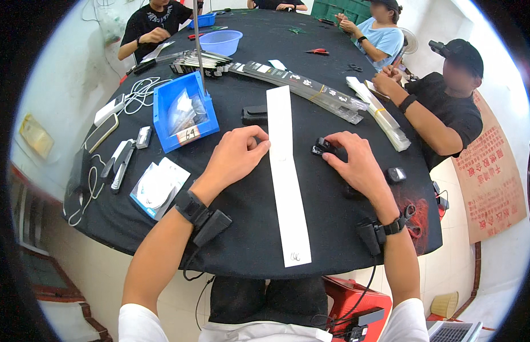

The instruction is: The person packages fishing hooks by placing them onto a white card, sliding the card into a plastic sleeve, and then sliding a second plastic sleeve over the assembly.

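Note:
A long white paper strip lies lengthwise on the black-covered table in front of me, with a slight crease across it and a handwritten mark at its near end. My left hand is closed, thumb and forefinger pinched together at the strip's left edge. To the right of the strip, my right hand has thumb and forefinger around a small black block-like object; its kind is unclear. A dark flat case-like object rests just left of the strip, beyond my left hand.
Left of my hands stand a blue bin with plastic bags, a stapler and a white packet. Clear plastic sleeves and flat packaging lie beyond. Red threads are at right. Several people sit around the table.

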The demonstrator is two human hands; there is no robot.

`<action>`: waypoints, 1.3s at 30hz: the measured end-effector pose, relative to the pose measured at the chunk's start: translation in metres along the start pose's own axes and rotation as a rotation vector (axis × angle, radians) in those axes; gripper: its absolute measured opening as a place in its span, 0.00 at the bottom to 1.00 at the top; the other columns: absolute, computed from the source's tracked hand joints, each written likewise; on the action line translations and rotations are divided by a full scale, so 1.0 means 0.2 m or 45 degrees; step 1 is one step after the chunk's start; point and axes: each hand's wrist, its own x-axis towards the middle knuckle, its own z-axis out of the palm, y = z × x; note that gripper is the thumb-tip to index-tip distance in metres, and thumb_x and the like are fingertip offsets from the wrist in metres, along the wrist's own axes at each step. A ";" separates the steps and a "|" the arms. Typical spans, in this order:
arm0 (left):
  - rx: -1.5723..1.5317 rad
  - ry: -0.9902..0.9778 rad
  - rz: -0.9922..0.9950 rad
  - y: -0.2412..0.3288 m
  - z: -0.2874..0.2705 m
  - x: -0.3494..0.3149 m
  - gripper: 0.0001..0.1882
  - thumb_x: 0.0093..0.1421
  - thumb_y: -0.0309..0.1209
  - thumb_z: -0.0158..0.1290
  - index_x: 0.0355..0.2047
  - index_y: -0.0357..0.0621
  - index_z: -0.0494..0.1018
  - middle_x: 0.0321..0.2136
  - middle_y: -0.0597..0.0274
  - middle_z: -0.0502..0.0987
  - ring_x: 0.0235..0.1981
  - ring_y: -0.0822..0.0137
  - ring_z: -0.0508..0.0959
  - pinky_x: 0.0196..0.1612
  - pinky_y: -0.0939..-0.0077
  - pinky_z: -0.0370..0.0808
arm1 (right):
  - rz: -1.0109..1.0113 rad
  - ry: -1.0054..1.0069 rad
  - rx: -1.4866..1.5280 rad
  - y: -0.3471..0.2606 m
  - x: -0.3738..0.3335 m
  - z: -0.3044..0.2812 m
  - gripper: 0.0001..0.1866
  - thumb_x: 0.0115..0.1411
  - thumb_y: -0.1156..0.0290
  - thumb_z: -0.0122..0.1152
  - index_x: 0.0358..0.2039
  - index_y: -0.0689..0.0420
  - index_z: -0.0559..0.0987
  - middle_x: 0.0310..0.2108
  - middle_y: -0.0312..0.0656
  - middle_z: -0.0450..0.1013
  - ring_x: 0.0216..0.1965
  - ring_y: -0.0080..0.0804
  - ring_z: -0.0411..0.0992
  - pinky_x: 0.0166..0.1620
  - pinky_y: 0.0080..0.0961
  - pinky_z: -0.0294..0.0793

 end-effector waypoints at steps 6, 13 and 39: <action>-0.057 -0.005 -0.011 -0.03 0.02 0.01 0.10 0.66 0.30 0.57 0.38 0.33 0.78 0.16 0.65 0.75 0.18 0.78 0.71 0.23 0.75 0.66 | 0.030 -0.015 0.014 0.00 0.00 -0.01 0.16 0.60 0.66 0.67 0.47 0.56 0.79 0.43 0.44 0.75 0.49 0.45 0.73 0.54 0.39 0.68; -0.055 -0.011 -0.042 -0.03 0.02 0.01 0.14 0.67 0.33 0.55 0.39 0.31 0.78 0.19 0.64 0.78 0.19 0.76 0.75 0.25 0.77 0.70 | 0.074 0.024 0.113 0.00 0.00 0.01 0.19 0.60 0.67 0.68 0.49 0.60 0.77 0.47 0.48 0.73 0.50 0.49 0.72 0.56 0.41 0.71; -0.107 -0.025 -0.063 -0.06 0.02 0.01 0.14 0.67 0.34 0.54 0.39 0.30 0.78 0.21 0.65 0.78 0.21 0.76 0.75 0.26 0.76 0.71 | 0.106 -0.019 0.165 0.00 0.00 0.02 0.16 0.62 0.68 0.65 0.49 0.58 0.78 0.44 0.49 0.73 0.49 0.49 0.73 0.54 0.40 0.72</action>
